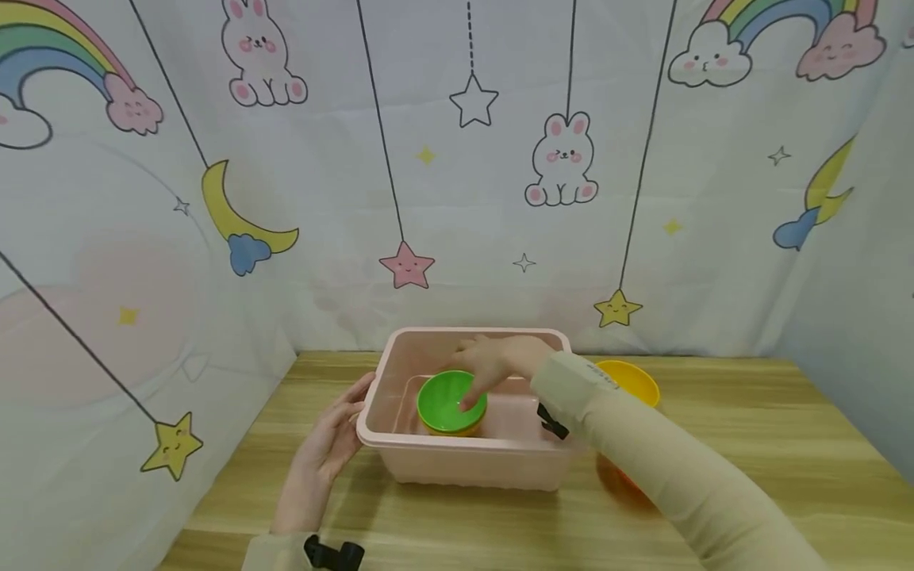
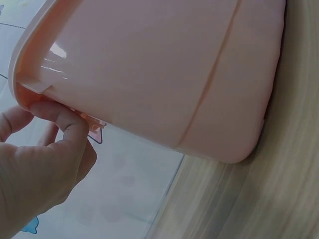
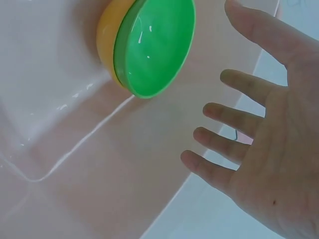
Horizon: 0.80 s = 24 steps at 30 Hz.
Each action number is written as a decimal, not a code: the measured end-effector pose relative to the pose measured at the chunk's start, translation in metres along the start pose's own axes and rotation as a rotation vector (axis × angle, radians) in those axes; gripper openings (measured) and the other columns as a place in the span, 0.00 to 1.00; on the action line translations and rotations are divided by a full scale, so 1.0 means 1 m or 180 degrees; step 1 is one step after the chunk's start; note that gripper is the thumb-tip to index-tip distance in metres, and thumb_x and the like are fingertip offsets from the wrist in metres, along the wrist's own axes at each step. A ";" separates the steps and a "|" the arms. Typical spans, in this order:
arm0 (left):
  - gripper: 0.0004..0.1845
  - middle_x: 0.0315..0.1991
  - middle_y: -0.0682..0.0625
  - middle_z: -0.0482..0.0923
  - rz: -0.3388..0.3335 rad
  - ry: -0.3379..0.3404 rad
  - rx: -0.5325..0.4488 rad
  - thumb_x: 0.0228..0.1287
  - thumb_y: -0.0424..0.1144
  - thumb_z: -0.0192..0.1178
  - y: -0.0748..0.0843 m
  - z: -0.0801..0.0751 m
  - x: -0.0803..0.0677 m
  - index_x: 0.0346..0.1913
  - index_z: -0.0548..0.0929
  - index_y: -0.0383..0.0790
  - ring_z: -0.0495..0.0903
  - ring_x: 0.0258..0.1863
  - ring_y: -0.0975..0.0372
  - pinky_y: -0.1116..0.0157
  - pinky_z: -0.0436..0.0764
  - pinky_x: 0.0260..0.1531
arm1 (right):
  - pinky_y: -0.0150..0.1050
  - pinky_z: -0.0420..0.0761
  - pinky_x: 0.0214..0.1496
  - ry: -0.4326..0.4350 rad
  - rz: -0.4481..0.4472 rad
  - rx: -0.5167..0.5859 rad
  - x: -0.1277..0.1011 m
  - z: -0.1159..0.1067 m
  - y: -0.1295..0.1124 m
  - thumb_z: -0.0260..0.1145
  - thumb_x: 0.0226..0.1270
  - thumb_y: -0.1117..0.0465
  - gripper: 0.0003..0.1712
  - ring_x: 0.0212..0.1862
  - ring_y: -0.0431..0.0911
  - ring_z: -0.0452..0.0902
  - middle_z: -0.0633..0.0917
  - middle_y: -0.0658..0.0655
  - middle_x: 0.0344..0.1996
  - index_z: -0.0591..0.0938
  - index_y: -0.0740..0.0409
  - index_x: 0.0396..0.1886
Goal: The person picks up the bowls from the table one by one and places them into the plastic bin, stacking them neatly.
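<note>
Backdrop is a kiddie-print fabric curtain (image 1: 457, 198) with rainbows, bunnies, moons and hanging stars, draped around a light wood-grain table (image 1: 750, 444) with a smooth laminate look.

Sitting in the middle of the table is a pale pink rectangular plastic tub (image 1: 464, 464), glossy, with rounded corners and a rolled rim. Inside it, a shiny green round plastic bowl (image 1: 450, 400) is nested in a yellow plastic bowl (image 3: 105, 35) of about the same shape, so only the yellow edge peeks out underneath.

The right hand (image 1: 500, 361) is down inside the tub, just above and beside the green bowl, fingers spread and straight, not gripping anything; the wrist view shows clear space between fingers and bowl. The left hand (image 1: 336, 432) is on the tub's left end, and the wrist view shows the thumb and fingers pinching the rim there.

Behind the right sleeve there's an orange-yellow round plastic bowl (image 1: 631, 379) on the table, just beside the tub.
</note>
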State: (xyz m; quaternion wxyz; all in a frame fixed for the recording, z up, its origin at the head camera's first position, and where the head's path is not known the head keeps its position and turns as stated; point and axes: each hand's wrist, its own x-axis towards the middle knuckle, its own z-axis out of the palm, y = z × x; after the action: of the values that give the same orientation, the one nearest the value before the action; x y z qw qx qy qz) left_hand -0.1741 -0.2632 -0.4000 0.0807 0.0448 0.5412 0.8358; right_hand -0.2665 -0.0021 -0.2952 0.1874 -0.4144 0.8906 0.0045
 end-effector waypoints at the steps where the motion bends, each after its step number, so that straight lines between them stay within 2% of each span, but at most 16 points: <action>1: 0.25 0.57 0.65 0.74 0.0005 -0.0010 -0.0006 0.70 0.30 0.38 0.000 -0.001 0.000 0.51 0.80 0.63 0.73 0.58 0.65 0.69 0.75 0.52 | 0.52 0.58 0.73 0.0007 -0.0001 -0.0004 -0.001 -0.001 0.000 0.67 0.59 0.44 0.39 0.75 0.53 0.50 0.63 0.53 0.72 0.67 0.40 0.70; 7: 0.26 0.56 0.66 0.75 0.0014 -0.0094 -0.0041 0.70 0.29 0.37 0.000 -0.003 0.000 0.51 0.80 0.62 0.74 0.57 0.66 0.70 0.75 0.51 | 0.51 0.59 0.73 0.0000 -0.0032 -0.0056 -0.009 -0.005 0.000 0.66 0.61 0.44 0.38 0.73 0.50 0.55 0.67 0.49 0.71 0.66 0.40 0.71; 14: 0.25 0.56 0.65 0.75 0.0011 -0.0079 -0.0058 0.71 0.30 0.37 0.001 -0.003 0.001 0.52 0.80 0.62 0.74 0.57 0.66 0.69 0.75 0.53 | 0.53 0.57 0.73 0.0140 -0.0274 -0.0218 -0.014 -0.010 -0.002 0.66 0.61 0.46 0.37 0.74 0.53 0.56 0.69 0.50 0.70 0.68 0.44 0.70; 20: 0.26 0.56 0.65 0.74 -0.0023 -0.0040 -0.0070 0.71 0.29 0.37 0.001 -0.001 0.001 0.51 0.80 0.62 0.72 0.58 0.65 0.68 0.74 0.54 | 0.50 0.58 0.73 0.0114 -0.0117 -0.0131 -0.024 -0.012 -0.002 0.65 0.62 0.44 0.37 0.73 0.50 0.57 0.69 0.47 0.70 0.66 0.39 0.71; 24: 0.26 0.55 0.64 0.75 -0.0021 -0.0025 -0.0079 0.71 0.29 0.37 0.001 0.000 0.001 0.51 0.80 0.61 0.73 0.58 0.66 0.68 0.74 0.54 | 0.50 0.61 0.72 0.0162 -0.0163 -0.0163 -0.031 -0.010 0.000 0.65 0.61 0.45 0.38 0.71 0.50 0.61 0.71 0.50 0.68 0.67 0.44 0.70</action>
State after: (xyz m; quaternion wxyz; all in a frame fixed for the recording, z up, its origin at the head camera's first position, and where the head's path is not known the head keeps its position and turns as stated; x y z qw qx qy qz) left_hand -0.1750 -0.2633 -0.3988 0.0861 0.0453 0.5306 0.8420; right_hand -0.2519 0.0191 -0.2752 0.1541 -0.4417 0.8837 0.0120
